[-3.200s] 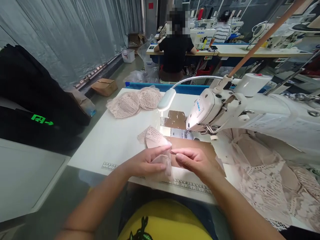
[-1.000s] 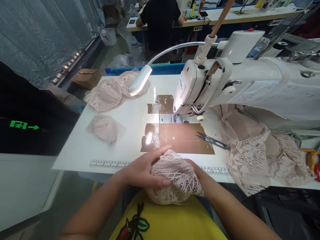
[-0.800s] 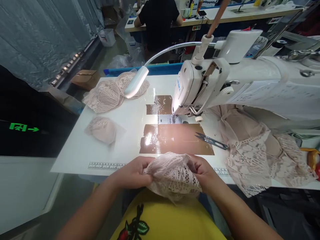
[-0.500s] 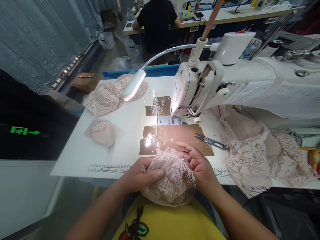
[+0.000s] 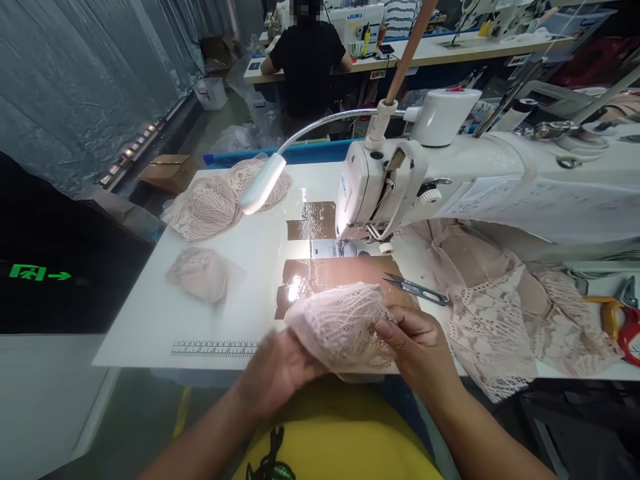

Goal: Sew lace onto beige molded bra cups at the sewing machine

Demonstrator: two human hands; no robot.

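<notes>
Both my hands hold a pale pink lace bra cup over the near edge of the white sewing table. My left hand cups it from below on the left, fingers curled under the fabric. My right hand pinches the cup's right edge. The cup is lifted just above the table, in front of the brown taped patch and the white sewing machine.
Thread snips lie right of the patch. A single lace cup and a stack of cups sit on the left. Loose lace fabric is heaped on the right, scissors beyond. A gooseneck lamp hangs over the table. Another person sits at a far table.
The earlier finished cup now lies at the table's left. My hands have lifted a new lace cup from my lap and turned it up toward the table edge.
</notes>
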